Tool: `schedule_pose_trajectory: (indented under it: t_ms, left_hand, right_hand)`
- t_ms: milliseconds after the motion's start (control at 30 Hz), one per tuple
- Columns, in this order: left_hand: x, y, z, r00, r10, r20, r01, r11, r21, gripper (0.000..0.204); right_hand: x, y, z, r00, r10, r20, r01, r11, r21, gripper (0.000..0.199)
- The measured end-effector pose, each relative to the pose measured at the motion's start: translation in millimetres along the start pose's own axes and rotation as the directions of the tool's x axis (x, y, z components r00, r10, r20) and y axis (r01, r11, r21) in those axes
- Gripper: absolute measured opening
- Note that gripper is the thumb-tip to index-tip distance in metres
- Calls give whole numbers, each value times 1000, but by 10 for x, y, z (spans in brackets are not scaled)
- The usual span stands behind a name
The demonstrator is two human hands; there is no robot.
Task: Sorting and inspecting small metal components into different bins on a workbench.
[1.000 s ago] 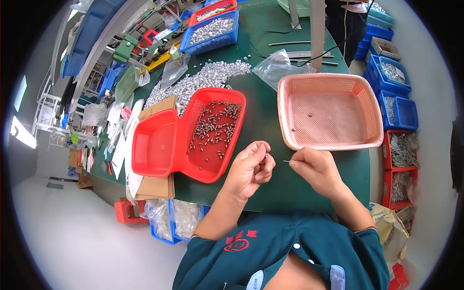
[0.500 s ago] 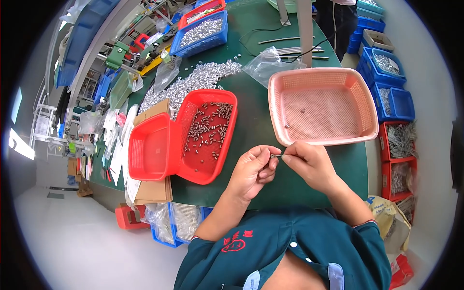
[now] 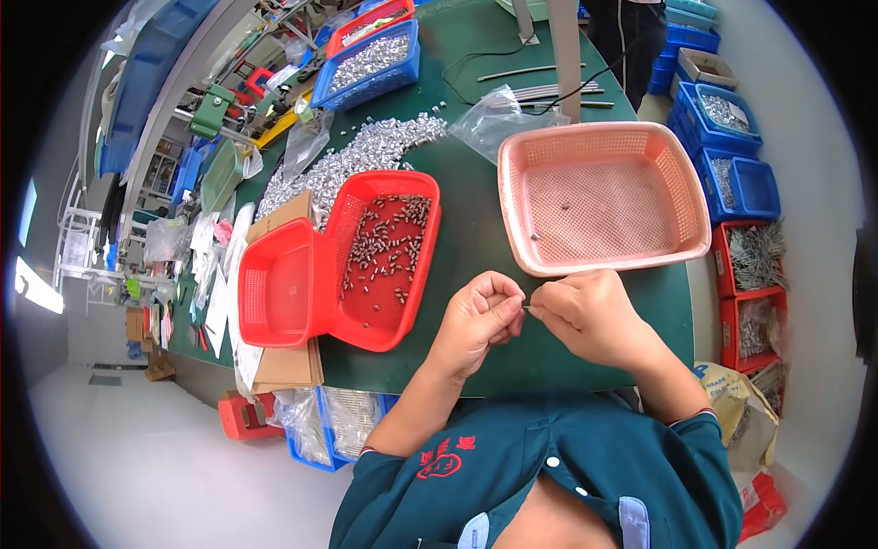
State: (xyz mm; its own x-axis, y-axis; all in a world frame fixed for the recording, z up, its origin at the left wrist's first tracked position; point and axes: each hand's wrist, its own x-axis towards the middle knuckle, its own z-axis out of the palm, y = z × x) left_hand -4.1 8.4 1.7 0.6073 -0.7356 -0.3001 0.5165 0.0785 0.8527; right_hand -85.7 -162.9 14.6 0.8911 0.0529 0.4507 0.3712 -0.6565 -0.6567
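- The green desk (image 3: 476, 229) carries everything and fills the middle of the view — the person sits at its near edge, forearms coming in from below.
- A pink mesh basket (image 3: 695, 215) stands on the desk just beyond the right hand; only a few small dark pieces lie on its floor.
- A red tray (image 3: 430, 238) to the left of the left hand holds a scatter of small metal parts; a second, empty red tray (image 3: 279, 288) overlaps its left side.
- A loose heap of silvery parts (image 3: 352, 160) lies on the desk behind the red trays, well apart from both hands.
- The left hand (image 3: 480, 320) is curled, thumb and forefinger pressed together on one end of the small part.
- The right hand (image 3: 590, 316) is likewise curled, its fingertips pinching the other end.
- The small metal part (image 3: 528, 309) sits between the two hands, held just above the desk — in front of the pink basket's near rim; its exact shape is too small to tell.
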Motion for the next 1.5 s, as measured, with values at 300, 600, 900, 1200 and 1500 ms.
schedule_pose_trajectory:
  t_ms: [300,600,900,1200,1500]
  left_hand:
    - [-37,88,-4,998,-38,-49,44,992,116,7]
    - [-138,412,-389,906,191,-379,-167,981,94,8]
    - [-105,517,-661,944,124,-306,-166,979,-116,26]
    - [34,149,-113,998,-64,25,68,953,-295,35]
    - [50,69,36,984,-153,-91,129,965,-228,38]
  right_hand:
    - [22,51,147,993,58,-106,-37,982,185,8]
    - [81,-16,-59,940,322,-111,-265,895,358,7]
    - [24,-37,100,967,249,-57,-212,906,367,6]
    - [77,-50,222,974,203,-101,-158,926,343,7]
    - [43,-21,260,967,210,-147,-162,944,287,3]
